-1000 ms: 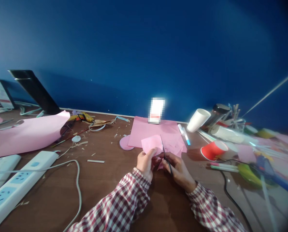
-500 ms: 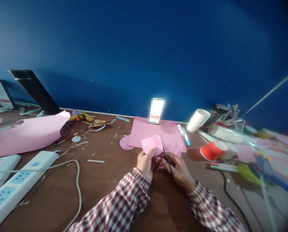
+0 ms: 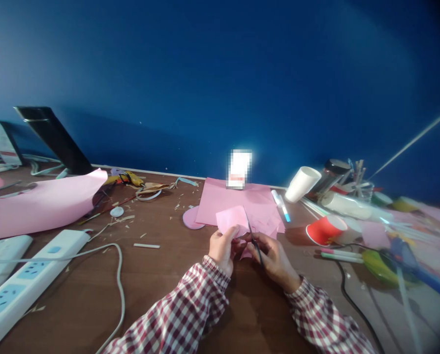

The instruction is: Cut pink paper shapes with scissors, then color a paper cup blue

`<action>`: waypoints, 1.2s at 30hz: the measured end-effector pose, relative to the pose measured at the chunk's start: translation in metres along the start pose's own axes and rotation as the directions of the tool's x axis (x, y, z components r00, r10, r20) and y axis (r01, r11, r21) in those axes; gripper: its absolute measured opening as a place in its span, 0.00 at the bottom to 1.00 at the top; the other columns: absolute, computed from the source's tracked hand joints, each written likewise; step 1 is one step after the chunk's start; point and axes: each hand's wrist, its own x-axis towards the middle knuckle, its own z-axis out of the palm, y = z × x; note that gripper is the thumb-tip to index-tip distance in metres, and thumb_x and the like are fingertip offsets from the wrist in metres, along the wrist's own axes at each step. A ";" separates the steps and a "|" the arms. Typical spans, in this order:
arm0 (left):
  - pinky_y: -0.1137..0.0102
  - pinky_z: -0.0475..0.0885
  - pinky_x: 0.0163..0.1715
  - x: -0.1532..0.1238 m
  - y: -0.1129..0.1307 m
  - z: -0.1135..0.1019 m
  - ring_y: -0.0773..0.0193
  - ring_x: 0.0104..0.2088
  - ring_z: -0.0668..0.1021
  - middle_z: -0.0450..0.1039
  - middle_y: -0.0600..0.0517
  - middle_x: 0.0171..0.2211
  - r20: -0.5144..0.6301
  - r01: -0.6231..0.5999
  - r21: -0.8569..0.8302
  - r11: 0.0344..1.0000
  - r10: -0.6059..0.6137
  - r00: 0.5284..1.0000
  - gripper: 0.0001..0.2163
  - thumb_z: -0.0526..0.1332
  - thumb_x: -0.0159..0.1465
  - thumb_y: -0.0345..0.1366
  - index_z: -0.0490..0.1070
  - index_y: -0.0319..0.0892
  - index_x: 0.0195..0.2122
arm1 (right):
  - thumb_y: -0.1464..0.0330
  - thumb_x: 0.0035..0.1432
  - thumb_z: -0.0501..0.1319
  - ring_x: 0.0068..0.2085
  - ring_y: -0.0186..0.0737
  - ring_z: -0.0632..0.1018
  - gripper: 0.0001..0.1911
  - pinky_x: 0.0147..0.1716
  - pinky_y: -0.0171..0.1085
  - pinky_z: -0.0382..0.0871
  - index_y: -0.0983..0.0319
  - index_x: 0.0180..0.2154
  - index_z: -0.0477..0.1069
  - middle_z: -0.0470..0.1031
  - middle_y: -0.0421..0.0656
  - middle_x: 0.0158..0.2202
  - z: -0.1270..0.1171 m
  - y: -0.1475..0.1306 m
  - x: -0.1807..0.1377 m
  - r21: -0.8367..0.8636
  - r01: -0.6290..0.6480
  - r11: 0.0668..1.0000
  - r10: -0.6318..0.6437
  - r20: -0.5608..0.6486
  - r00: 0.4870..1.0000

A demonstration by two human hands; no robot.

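My left hand (image 3: 223, 249) pinches a small piece of pink paper (image 3: 232, 219) between thumb and fingers. Dark scissors (image 3: 255, 245) are gripped in my right hand (image 3: 277, 260), their blades pointing up and away along the right edge of that piece. Both hands are close together above the table, near its middle. Behind them lie larger pink sheets (image 3: 220, 195) with loose pink offcuts (image 3: 266, 221) on top. A pink round-edged piece (image 3: 193, 218) sticks out at the sheets' left side.
A power strip (image 3: 39, 270) with a looping white cable is at the left, below a curled pink sheet (image 3: 46, 204). To the right are a marker (image 3: 281, 205), a tilted white cup (image 3: 303, 184), a red paper cup (image 3: 326, 230) and pens. A blurred-out upright rectangle (image 3: 238, 169) stands at the wall.
Almost nothing differs. The scissor blades have shifted very slightly beside the pink paper; both hands keep their places and their holds.
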 end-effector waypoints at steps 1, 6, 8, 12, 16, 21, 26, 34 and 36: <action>0.79 0.66 0.14 0.000 0.000 0.000 0.75 0.13 0.67 0.66 0.55 0.15 -0.004 -0.002 -0.002 1.000 0.002 1.000 0.09 0.68 0.46 0.30 0.69 0.34 0.25 | 0.60 0.56 0.60 0.29 0.39 0.75 0.16 0.27 0.34 0.69 0.63 0.43 0.69 0.75 0.44 0.30 0.000 0.000 0.000 -0.002 -0.001 1.000 0.001 0.000 1.000; 0.77 0.66 0.14 -0.002 0.000 0.000 0.72 0.15 0.69 0.70 0.52 0.18 0.005 -0.019 0.045 0.999 0.019 1.000 0.12 0.69 0.46 0.34 0.70 0.34 0.29 | 0.63 0.56 0.61 0.30 0.38 0.74 0.14 0.29 0.33 0.69 0.64 0.43 0.70 0.75 0.43 0.31 0.001 0.000 -0.002 -0.010 0.026 1.000 -0.026 0.007 1.000; 0.76 0.66 0.14 -0.002 0.000 0.001 0.71 0.15 0.69 0.71 0.51 0.18 -0.010 -0.029 0.078 0.997 0.030 0.999 0.14 0.70 0.45 0.34 0.70 0.33 0.30 | 0.63 0.55 0.62 0.30 0.38 0.74 0.15 0.29 0.33 0.69 0.64 0.43 0.70 0.75 0.43 0.30 0.001 0.001 -0.002 -0.013 0.029 0.999 -0.029 0.009 1.000; 0.76 0.67 0.15 -0.004 0.000 0.002 0.72 0.15 0.70 0.70 0.52 0.17 -0.015 -0.044 0.072 0.996 0.045 0.999 0.14 0.70 0.44 0.32 0.70 0.33 0.29 | 0.63 0.55 0.61 0.33 0.40 0.76 0.15 0.31 0.34 0.70 0.63 0.43 0.69 0.75 0.44 0.33 0.001 0.003 0.000 0.008 0.023 1.000 -0.023 0.014 1.000; 0.76 0.68 0.15 -0.005 0.001 0.003 0.70 0.15 0.71 0.71 0.51 0.18 0.001 -0.049 0.093 0.994 0.049 0.999 0.13 0.70 0.44 0.32 0.70 0.33 0.27 | 0.62 0.56 0.61 0.34 0.41 0.77 0.15 0.34 0.35 0.72 0.63 0.43 0.69 0.76 0.45 0.34 0.000 0.004 0.001 0.010 0.026 1.000 -0.027 0.021 0.999; 0.75 0.68 0.15 -0.005 0.000 0.003 0.70 0.15 0.71 0.71 0.52 0.18 0.012 -0.045 0.099 0.994 0.044 0.999 0.13 0.70 0.44 0.33 0.70 0.34 0.29 | 0.62 0.57 0.60 0.34 0.40 0.77 0.15 0.34 0.36 0.72 0.63 0.44 0.69 0.76 0.44 0.34 -0.001 0.005 0.001 -0.004 0.039 0.999 -0.039 0.028 0.999; 0.75 0.68 0.15 -0.004 0.000 0.003 0.71 0.15 0.70 0.71 0.52 0.18 0.002 -0.049 0.093 0.994 0.049 0.999 0.14 0.71 0.43 0.33 0.71 0.34 0.29 | 0.62 0.57 0.60 0.34 0.41 0.77 0.14 0.35 0.36 0.72 0.63 0.44 0.69 0.76 0.45 0.34 -0.001 0.006 0.000 -0.005 0.036 0.999 -0.036 0.020 0.999; 0.75 0.68 0.16 -0.003 -0.001 0.002 0.72 0.14 0.70 0.71 0.52 0.18 0.015 -0.055 0.087 0.995 0.054 0.998 0.15 0.71 0.43 0.33 0.70 0.33 0.30 | 0.61 0.56 0.60 0.34 0.42 0.77 0.15 0.34 0.36 0.72 0.63 0.43 0.70 0.76 0.45 0.34 0.000 0.001 0.000 -0.005 0.039 0.999 -0.039 0.007 0.999; 0.75 0.68 0.16 -0.002 -0.001 0.001 0.71 0.15 0.71 0.71 0.51 0.19 0.023 -0.061 0.089 0.994 0.060 0.998 0.15 0.70 0.43 0.33 0.70 0.33 0.31 | 0.61 0.57 0.60 0.34 0.41 0.77 0.15 0.34 0.36 0.72 0.62 0.43 0.70 0.76 0.45 0.33 0.000 0.000 0.000 -0.004 0.035 0.999 -0.035 0.004 0.999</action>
